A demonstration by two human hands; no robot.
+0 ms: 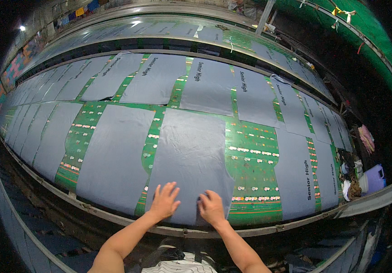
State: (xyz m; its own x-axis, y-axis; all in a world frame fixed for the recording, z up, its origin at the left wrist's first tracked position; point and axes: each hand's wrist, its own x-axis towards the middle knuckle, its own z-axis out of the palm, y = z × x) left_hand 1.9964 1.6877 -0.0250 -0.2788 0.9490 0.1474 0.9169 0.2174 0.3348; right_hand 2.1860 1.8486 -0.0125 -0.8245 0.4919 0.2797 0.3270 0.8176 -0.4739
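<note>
A plain grey fabric panel (189,150) lies in front of me on a long green table (253,170), with light creases across its upper middle. On the panel's near left part my left hand (164,203) rests flat, its fingers spread. My right hand (212,209) touches the same panel near its lower right side, fingers curled in against the cloth. What lies under those fingertips is hidden. Just left of this panel is another plain grey panel (114,154). To the right, a grey panel (294,177) carries dark lettering along its side.
A far row of grey panels (207,86) with dark lettering runs along the table. A metal rail (114,219) borders its near edge. Beyond stands a second long table (246,48) with more panels. A purple plastic container (374,179) and bundled cloths (354,189) sit at the right end.
</note>
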